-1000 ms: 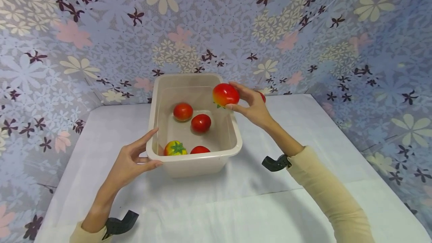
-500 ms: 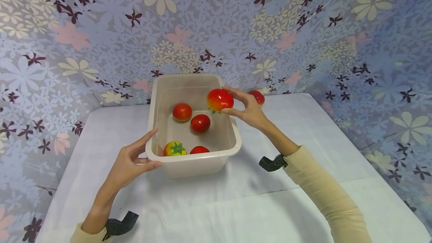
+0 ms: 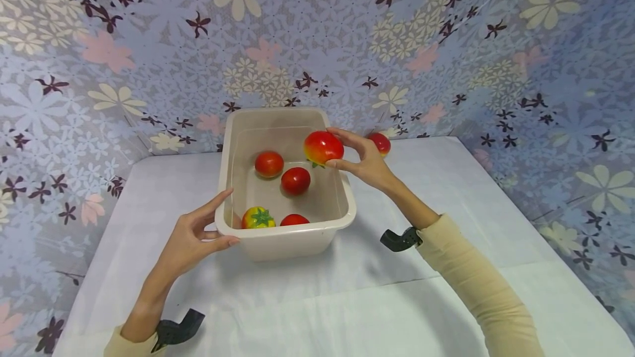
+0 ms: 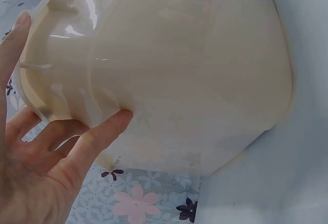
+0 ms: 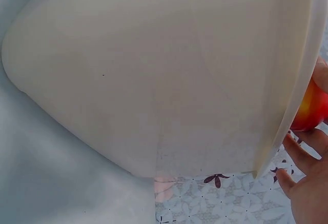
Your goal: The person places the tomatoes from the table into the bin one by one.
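Observation:
A beige plastic tub (image 3: 285,241) stands on the white-covered table, with several tomatoes inside. Two red ones, a rear tomato (image 3: 269,164) and a middle tomato (image 3: 295,180), lie on its floor. Near the front wall are a yellow-green-topped tomato (image 3: 258,217) and a partly hidden red tomato (image 3: 294,220). My left hand (image 3: 190,236) holds the tub's near left corner, thumb at the front and fingers along the side. Over the tub's right rim, my right hand (image 3: 364,161) grips a glossy red-and-yellow tomato (image 3: 323,147) between thumb and fingers, its green leaves downward.
Another red tomato (image 3: 380,143) rests on the table behind my right hand, by the back wall. The flowered cloth (image 3: 317,32) rises behind and at both sides. A crease (image 3: 412,281) runs across the white table cover (image 3: 367,313).
My right hand has carried the tomato slightly left and down, further over the tub, then stopped. The tomato behind it shows more fully. My left hand stays at the corner.

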Demonstrator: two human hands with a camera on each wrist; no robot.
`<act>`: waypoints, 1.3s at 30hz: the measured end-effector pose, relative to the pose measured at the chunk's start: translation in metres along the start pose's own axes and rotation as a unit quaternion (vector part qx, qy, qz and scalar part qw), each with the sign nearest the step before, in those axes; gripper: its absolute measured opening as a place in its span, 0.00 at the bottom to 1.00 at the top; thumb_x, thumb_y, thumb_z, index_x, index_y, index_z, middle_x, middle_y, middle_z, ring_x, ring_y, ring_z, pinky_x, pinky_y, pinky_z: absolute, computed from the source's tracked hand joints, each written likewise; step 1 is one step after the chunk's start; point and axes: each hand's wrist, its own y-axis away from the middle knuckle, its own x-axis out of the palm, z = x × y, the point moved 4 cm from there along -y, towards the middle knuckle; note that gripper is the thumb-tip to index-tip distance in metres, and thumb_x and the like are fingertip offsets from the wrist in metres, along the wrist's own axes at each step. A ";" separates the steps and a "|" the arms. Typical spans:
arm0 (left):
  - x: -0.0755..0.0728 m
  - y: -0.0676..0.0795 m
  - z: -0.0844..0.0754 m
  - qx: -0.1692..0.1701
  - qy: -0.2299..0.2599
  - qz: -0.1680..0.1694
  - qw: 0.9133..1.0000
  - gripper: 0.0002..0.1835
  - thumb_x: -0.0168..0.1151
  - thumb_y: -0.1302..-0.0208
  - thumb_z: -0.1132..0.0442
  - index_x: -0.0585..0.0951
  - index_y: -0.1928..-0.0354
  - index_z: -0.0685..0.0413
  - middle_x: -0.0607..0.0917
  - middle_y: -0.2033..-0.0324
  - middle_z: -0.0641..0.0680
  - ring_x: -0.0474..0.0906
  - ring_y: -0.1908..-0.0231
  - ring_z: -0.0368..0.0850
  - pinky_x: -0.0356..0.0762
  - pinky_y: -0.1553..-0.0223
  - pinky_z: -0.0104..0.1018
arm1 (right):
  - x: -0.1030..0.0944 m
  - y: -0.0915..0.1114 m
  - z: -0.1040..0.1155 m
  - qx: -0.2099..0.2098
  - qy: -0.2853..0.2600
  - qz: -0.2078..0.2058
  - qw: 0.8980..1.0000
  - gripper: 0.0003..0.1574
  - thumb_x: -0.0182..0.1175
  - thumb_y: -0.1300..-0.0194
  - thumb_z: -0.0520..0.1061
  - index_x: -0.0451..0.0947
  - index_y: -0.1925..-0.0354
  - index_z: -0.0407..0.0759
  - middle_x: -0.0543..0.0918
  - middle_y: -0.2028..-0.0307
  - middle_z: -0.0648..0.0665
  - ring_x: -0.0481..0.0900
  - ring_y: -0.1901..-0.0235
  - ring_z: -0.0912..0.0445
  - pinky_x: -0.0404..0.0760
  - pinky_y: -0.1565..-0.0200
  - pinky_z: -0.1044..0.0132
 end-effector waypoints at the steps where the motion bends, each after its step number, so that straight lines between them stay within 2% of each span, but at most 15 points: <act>1: 0.000 0.000 0.000 0.000 -0.002 -0.001 1.000 0.44 0.71 0.45 0.71 0.63 0.27 0.51 0.60 0.28 0.65 0.67 0.37 0.74 0.85 0.60 0.35 | 0.000 0.000 -0.001 -0.002 -0.001 0.002 1.000 0.41 0.69 0.42 0.39 0.68 0.32 0.43 0.74 0.35 0.41 0.70 0.34 0.47 0.63 0.32 0.38; 6: 0.000 0.000 0.000 0.007 -0.009 -0.005 1.000 0.43 0.71 0.45 0.71 0.63 0.27 0.53 0.60 0.28 0.66 0.67 0.38 0.75 0.85 0.59 0.35 | 0.001 0.000 -0.006 -0.018 -0.015 0.011 1.000 0.42 0.68 0.42 0.39 0.66 0.31 0.43 0.74 0.34 0.41 0.69 0.33 0.48 0.62 0.31 0.39; 11: 0.001 0.001 -0.001 0.005 -0.010 -0.006 1.000 0.43 0.71 0.44 0.70 0.63 0.27 0.51 0.60 0.27 0.64 0.67 0.37 0.73 0.84 0.58 0.35 | -0.007 -0.001 -0.021 -0.015 -0.038 -0.002 0.999 0.41 0.64 0.41 0.30 0.64 0.31 0.36 0.72 0.34 0.35 0.66 0.31 0.44 0.56 0.29 0.38; 17: -0.002 0.002 -0.003 0.008 -0.019 -0.012 1.000 0.43 0.71 0.45 0.71 0.64 0.27 0.53 0.62 0.28 0.65 0.69 0.39 0.74 0.84 0.59 0.31 | -0.022 0.000 -0.033 0.021 -0.015 -0.055 0.998 0.36 0.63 0.39 0.30 0.65 0.34 0.27 0.69 0.34 0.29 0.64 0.31 0.39 0.57 0.28 0.42; 21: -0.001 0.001 -0.001 0.012 -0.016 -0.010 1.000 0.43 0.71 0.45 0.71 0.64 0.27 0.52 0.62 0.28 0.64 0.69 0.38 0.72 0.84 0.58 0.32 | -0.036 0.006 -0.040 0.049 0.011 -0.099 0.994 0.35 0.65 0.40 0.32 0.67 0.36 0.25 0.70 0.35 0.28 0.65 0.32 0.39 0.62 0.30 0.44; 26: -0.001 0.001 0.001 0.010 -0.019 -0.012 1.000 0.43 0.72 0.45 0.70 0.64 0.27 0.51 0.62 0.28 0.62 0.70 0.38 0.72 0.84 0.58 0.35 | -0.049 0.008 -0.056 0.066 0.052 -0.133 0.988 0.35 0.67 0.42 0.32 0.68 0.37 0.26 0.72 0.37 0.28 0.66 0.33 0.39 0.60 0.29 0.45; 29: -0.001 0.001 0.001 0.011 -0.019 -0.014 1.000 0.43 0.72 0.45 0.71 0.64 0.28 0.51 0.62 0.28 0.63 0.70 0.38 0.72 0.84 0.58 0.35 | -0.059 0.007 -0.083 0.074 0.072 -0.157 0.982 0.37 0.70 0.43 0.35 0.70 0.37 0.31 0.74 0.37 0.32 0.67 0.32 0.41 0.59 0.28 0.46; 33: 0.000 -0.001 0.002 0.011 -0.013 -0.011 1.000 0.43 0.71 0.45 0.71 0.64 0.27 0.51 0.62 0.28 0.63 0.69 0.38 0.72 0.84 0.58 0.34 | -0.071 0.009 -0.122 0.104 0.105 -0.191 0.970 0.40 0.72 0.45 0.40 0.71 0.35 0.38 0.74 0.35 0.38 0.66 0.32 0.45 0.59 0.28 0.46; 39: -0.001 -0.001 0.001 0.013 -0.015 -0.011 1.000 0.43 0.72 0.46 0.71 0.64 0.28 0.51 0.63 0.28 0.63 0.71 0.39 0.72 0.85 0.58 0.38 | -0.078 0.014 -0.142 0.151 0.126 -0.207 0.958 0.45 0.73 0.44 0.43 0.67 0.32 0.39 0.69 0.31 0.38 0.61 0.29 0.44 0.56 0.27 0.47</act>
